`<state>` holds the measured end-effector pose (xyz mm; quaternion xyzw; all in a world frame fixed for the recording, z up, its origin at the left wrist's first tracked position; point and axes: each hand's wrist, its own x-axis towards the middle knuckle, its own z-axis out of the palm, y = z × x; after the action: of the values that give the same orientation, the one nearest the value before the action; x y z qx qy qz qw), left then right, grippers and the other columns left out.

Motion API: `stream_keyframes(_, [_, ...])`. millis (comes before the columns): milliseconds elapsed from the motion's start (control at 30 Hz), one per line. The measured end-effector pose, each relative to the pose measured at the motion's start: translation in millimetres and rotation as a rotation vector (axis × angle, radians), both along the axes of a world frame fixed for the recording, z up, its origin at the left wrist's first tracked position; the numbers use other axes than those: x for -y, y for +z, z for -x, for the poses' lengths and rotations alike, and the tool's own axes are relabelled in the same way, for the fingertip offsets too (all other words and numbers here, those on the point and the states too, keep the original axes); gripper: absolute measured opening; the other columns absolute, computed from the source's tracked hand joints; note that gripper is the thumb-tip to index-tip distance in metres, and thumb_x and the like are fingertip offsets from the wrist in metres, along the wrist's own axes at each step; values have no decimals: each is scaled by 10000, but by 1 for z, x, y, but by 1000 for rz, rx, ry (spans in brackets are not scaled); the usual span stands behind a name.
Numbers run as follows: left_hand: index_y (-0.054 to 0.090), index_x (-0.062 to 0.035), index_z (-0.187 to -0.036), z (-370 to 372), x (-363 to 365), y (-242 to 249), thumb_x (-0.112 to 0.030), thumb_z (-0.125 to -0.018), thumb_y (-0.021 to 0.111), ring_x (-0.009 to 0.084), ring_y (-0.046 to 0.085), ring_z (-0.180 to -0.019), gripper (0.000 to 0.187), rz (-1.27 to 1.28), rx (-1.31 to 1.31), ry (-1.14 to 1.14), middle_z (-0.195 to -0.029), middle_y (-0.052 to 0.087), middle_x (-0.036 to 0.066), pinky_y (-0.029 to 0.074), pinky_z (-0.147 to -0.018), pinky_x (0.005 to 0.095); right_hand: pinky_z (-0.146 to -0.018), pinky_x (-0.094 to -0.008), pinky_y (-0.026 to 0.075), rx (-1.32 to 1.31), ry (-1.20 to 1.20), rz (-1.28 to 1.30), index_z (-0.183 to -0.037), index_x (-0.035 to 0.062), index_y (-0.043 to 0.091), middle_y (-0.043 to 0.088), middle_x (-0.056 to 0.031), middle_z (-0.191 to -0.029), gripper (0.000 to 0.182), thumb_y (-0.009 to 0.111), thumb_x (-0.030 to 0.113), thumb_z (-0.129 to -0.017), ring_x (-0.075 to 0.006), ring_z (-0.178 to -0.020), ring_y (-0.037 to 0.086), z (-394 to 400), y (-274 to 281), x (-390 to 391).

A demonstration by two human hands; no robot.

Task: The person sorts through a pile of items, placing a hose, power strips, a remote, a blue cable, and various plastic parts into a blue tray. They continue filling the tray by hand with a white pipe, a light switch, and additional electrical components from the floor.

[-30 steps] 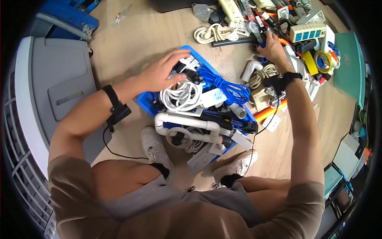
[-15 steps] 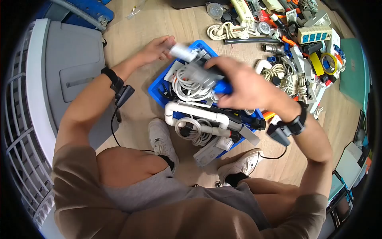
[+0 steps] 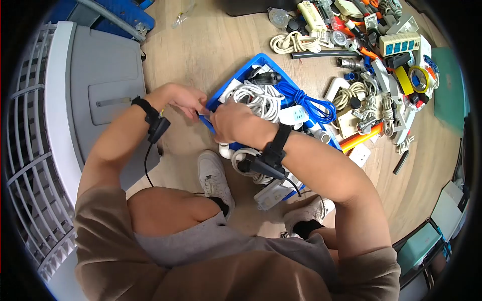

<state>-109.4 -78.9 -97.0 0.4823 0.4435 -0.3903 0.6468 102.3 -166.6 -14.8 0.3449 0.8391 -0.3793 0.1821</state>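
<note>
A blue basket stands on the floor in front of me, filled with cables and fittings. At its left corner my left hand is closed, fingertips on the rim. My right hand reaches across the basket to the same corner, its fingers curled down; what they hold, if anything, is hidden. Beside the right hand lie a white cable coil and a white socket plate. A blue cable bundle rests at the basket's right. A white pipe elbow shows below my right hand.
Right of the basket spreads a pile of cables, a power strip, yellow tape and an orange tube. A grey case stands at left. A white power strip juts from the basket's near side, between my shoes.
My right hand has moved left and down to the basket's corner; the blurred clear-and-blue item it held is no longer visible in it. My left hand has come down to the rim.
</note>
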Motion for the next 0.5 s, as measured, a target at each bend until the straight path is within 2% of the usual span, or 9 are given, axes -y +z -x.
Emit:
stream_keyframes(33, [601,-7,-1181,-4,4,-1,-243,-983,730,243,773,-945,335,-34,-7,-16,-1174,720,123,599,-766,345,-1008,-423,534,58,38,15,-1234,71,743,738,-137,-1217,484,730,411,-890,-327,-1197,667,1,6,1])
stream_keyframes(67, [601,-7,-1181,-8,5,-1,-243,-983,730,243,773,-945,335,-39,-4,-21,-1174,720,123,599,-766,345,-1040,-399,512,118,75,29,-1244,69,739,729,-108,-1271,463,713,395,-916,-264,-1238,664,1,11,1])
stream_keyframes(133, [639,-3,-1092,-20,6,11,-228,-951,750,208,780,-851,288,-266,89,-446,-978,770,111,588,-728,344,-1038,-374,496,142,88,5,-1233,87,749,748,-103,-1230,434,707,381,-916,-249,-1213,680,2,14,-3])
stream_keyframes(167, [685,-2,-1005,-25,9,18,-185,-901,775,189,774,-763,229,-362,61,-476,-828,775,98,577,-683,344,-1037,-380,486,182,72,56,-1260,105,738,709,-106,-1296,441,704,377,-915,-260,-1235,658,4,13,-5])
stream_keyframes(233, [702,-14,-972,-37,12,32,-179,-891,776,186,769,-742,199,-379,27,-533,-786,770,88,576,-666,347,-1036,-387,476,226,49,116,-1287,123,726,669,-108,-1361,450,700,374,-914,-272,-1257,637,9,3,0])
stream_keyframes(300, [719,-25,-940,-47,14,34,-173,-881,776,184,765,-721,169,-401,9,-598,-744,766,78,574,-649,350,-1057,-470,500,106,-57,0,-1313,110,717,475,-141,-1536,536,687,452,-901,-340,-1354,510,7,-8,10])
stream_keyframes(333, [728,-34,-922,-46,15,32,-177,-876,774,186,763,-715,157,-463,15,-649,-739,764,70,576,-638,357,-1057,-470,500,121,-64,-4,-1313,110,717,475,-141,-1536,536,687,452,-901,-340,-1354,510,5,-10,11])
stream_keyframes(400, [736,-44,-904,-39,19,24,-182,-871,772,188,762,-710,146,-534,29,-696,-734,761,62,578,-628,364,-1116,-497,436,91,71,-147,-1334,122,708,365,-123,-1589,532,670,449,-916,-339,-1401,440,1,-11,11])
stream_keyframes(500, [736,-23,-875,-33,31,14,-122,-817,725,203,728,-628,115,-570,203,-567,-722,744,95,560,-592,373,-1137,-495,400,17,56,-68,-1382,123,659,445,-130,-1528,553,653,463,-945,-334,-1420,427,-12,-7,2])
